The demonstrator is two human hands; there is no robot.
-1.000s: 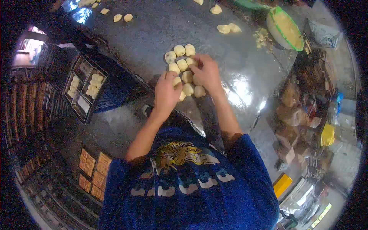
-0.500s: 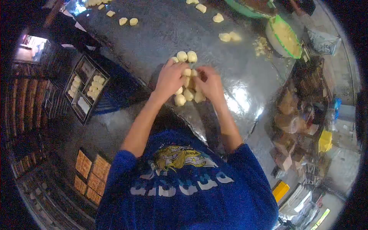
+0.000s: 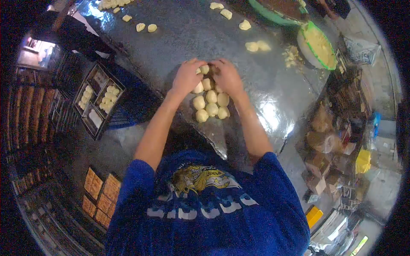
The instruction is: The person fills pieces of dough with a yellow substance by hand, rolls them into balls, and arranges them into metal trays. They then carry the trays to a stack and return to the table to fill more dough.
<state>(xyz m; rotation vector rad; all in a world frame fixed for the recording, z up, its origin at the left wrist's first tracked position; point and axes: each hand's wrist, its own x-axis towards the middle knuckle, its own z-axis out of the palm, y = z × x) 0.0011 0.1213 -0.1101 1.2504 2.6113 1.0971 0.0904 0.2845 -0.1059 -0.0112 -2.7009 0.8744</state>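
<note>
Several pale dough balls (image 3: pixel 211 96) lie grouped in close rows on the dark worktop (image 3: pixel 171 47) in front of me. At the far end of the group, my left hand (image 3: pixel 188 77) curls its fingers round the balls on the left side. My right hand (image 3: pixel 227 78) cups the far right side, with bent fingers over the balls there. The fingertips of both hands come close together, with one dough ball (image 3: pixel 205 69) showing between them. Other balls under the palms are partly hidden. The nearer rows sit uncovered between my forearms.
Loose dough pieces (image 3: pixel 257 46) are scattered farther up the worktop. A green-rimmed bowl (image 3: pixel 318 45) and a larger green basin (image 3: pixel 277 16) stand at the far right. To the left is a divided tray (image 3: pixel 99 100) with dough balls. Baked slabs (image 3: pixel 102 196) lie lower left; boxes (image 3: pixel 318 162) are at right.
Both hands have moved away from me along the rows to the far end. The middle and near dough balls now show more fully. The view has shifted slightly.
</note>
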